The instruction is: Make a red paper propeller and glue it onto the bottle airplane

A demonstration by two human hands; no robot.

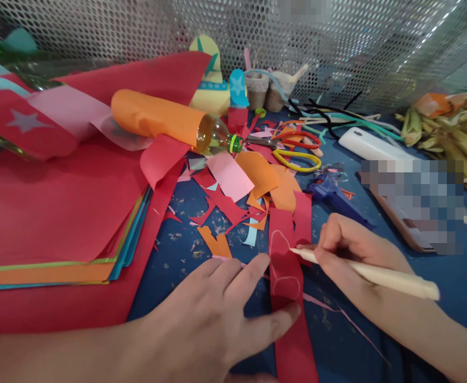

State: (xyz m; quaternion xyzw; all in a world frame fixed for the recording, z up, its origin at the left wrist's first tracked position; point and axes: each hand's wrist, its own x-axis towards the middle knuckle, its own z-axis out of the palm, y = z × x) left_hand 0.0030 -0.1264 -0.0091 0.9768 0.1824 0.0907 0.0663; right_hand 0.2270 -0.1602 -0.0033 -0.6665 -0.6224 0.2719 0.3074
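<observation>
A long red paper strip (291,330) lies on the blue table and bears a pale drawn outline, rounded at its top and at its lower part. My left hand (233,303) lies flat with its fingers spread, the index fingertip at the strip's left edge and the thumb on the strip. Pinched in my right hand (357,260) is a cream-coloured pen (393,279), its tip touching the red paper at the right side of the upper curve. Red, orange and pink paper scraps (231,178) are scattered just beyond the strip.
Stacked coloured paper sheets (57,213) cover the left. An orange-wrapped bottle (157,114) lies behind, beside scissors with red and yellow handles (299,159). A blue glue gun (337,199), a phone (396,207) and a white case (371,143) are at right. A perforated metal panel (117,32) stands behind.
</observation>
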